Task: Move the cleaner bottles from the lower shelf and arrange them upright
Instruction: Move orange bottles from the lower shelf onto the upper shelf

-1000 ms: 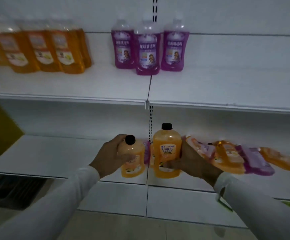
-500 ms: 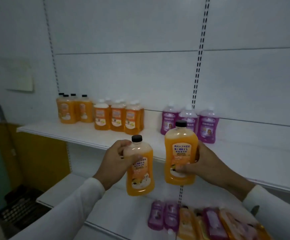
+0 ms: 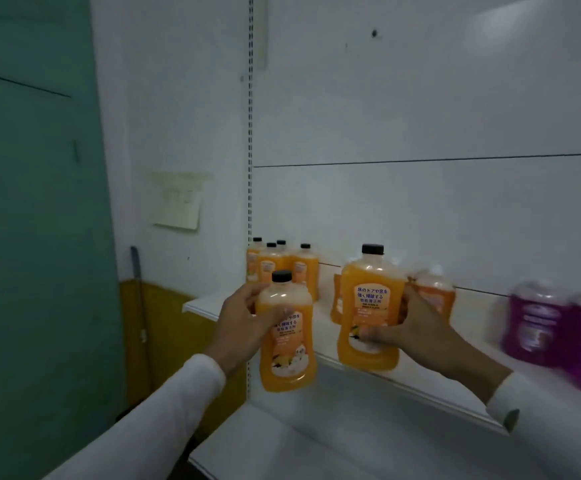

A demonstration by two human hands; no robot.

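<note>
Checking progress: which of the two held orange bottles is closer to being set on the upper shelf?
The right hand's bottle: its base is at the shelf edge; the left hand's bottle hangs lower, off it.

a shop: white slotted-upright metal shelving point(image 3: 403, 377) stocked with rows of identical orange cleaner bottles point(image 3: 283, 265) and purple ones point(image 3: 538, 320).

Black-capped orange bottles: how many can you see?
6. Four stand at the upper shelf's left end; one is in the left hand, one in the right hand. Others may hide behind.
</note>
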